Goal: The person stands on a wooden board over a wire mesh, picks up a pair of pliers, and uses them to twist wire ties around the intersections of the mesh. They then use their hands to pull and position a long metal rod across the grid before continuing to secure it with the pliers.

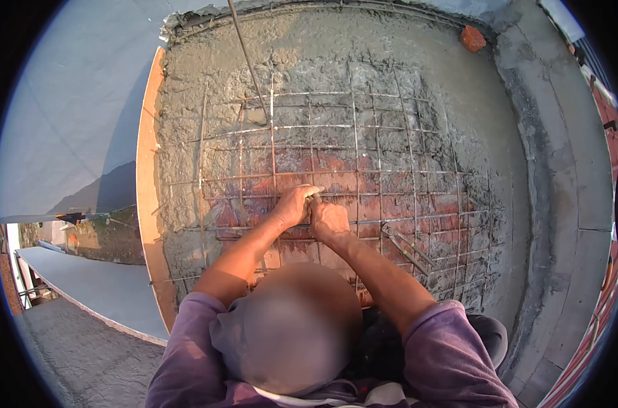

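Observation:
My left hand (297, 206) and my right hand (331, 219) meet over a mesh of steel reinforcing bars (355, 146), close to a crossing of bars. The fingers of both hands are closed and pressed together at the tips. Whatever they pinch is too small or too hidden to make out. To the right of my right hand, a pair of long-handled pincers (409, 249) lies on the mesh with its handles apart. Under the bars near my hands is a reddish panel (322, 163).
Wet grey concrete (465, 102) surrounds the panel. A wooden board (149, 170) edges it at left, a concrete ledge (560, 170) at right. A thin rod (248, 58) slants up at the top. A broken brick piece (472, 39) sits at the upper right.

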`<act>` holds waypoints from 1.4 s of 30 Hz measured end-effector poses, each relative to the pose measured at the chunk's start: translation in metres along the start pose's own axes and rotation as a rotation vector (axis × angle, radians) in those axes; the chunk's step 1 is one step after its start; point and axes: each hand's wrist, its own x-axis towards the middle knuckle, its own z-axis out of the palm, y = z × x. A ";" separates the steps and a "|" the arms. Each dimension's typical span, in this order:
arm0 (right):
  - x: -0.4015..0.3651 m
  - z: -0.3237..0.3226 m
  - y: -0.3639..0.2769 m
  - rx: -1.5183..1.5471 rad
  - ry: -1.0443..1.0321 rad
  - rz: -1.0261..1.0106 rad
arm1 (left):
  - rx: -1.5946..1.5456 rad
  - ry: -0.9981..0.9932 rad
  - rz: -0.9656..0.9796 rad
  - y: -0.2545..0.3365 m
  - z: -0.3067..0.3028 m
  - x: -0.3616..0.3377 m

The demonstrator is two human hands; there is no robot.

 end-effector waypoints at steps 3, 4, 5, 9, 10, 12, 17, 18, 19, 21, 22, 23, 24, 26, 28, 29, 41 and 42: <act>0.015 -0.013 0.016 -0.240 0.173 -0.307 | 0.091 0.034 0.073 -0.003 0.006 0.001; 0.017 -0.025 0.017 -0.236 0.199 -0.337 | 0.130 0.080 0.064 -0.002 0.010 0.004; 0.020 -0.028 0.022 -0.188 0.243 -0.306 | 0.167 0.124 0.055 -0.001 0.014 0.007; 0.029 -0.033 0.030 0.071 0.101 0.111 | -0.082 0.217 0.030 -0.009 0.026 0.011; 0.030 -0.027 0.036 0.157 0.058 0.194 | -0.075 0.206 0.007 -0.006 0.025 0.009; 0.039 0.018 0.076 0.065 -0.046 0.099 | -0.062 0.179 -0.035 0.003 0.019 0.005; 0.009 -0.038 0.065 0.210 -0.111 0.194 | -0.024 0.244 0.100 -0.005 0.025 -0.002; -0.002 -0.056 0.074 -0.034 -0.020 0.241 | 0.037 0.248 0.142 -0.008 0.024 -0.002; -0.020 -0.085 0.076 -0.186 -0.114 0.269 | 0.095 0.252 0.182 -0.008 0.027 -0.004; -0.051 -0.124 0.096 -0.423 -0.375 0.362 | 0.172 0.314 0.043 0.006 0.034 -0.010; -0.069 -0.130 0.109 -0.503 -0.543 0.425 | 0.201 0.332 -0.036 0.010 0.036 -0.014; -0.093 -0.123 0.129 -0.519 -0.521 0.421 | 0.232 0.355 -0.121 0.012 0.037 -0.015; -0.117 -0.108 0.142 -0.537 -0.503 0.407 | 0.246 0.395 -0.169 0.013 0.040 -0.016; -0.145 -0.087 0.135 -0.479 -0.406 0.565 | 0.271 0.391 -0.221 0.011 0.045 -0.014; -0.153 -0.072 0.166 -0.414 -0.356 0.499 | 0.252 0.353 -0.301 0.016 0.045 -0.013; -0.155 -0.067 0.177 -0.376 -0.336 0.473 | 0.198 0.389 -0.342 0.017 0.046 -0.016; -0.117 -0.193 0.089 -0.121 -0.472 0.331 | -0.640 0.672 -0.480 -0.022 0.089 -0.016; -0.113 -0.191 0.069 -0.102 -0.383 0.336 | -0.752 0.660 -0.510 -0.022 0.084 -0.014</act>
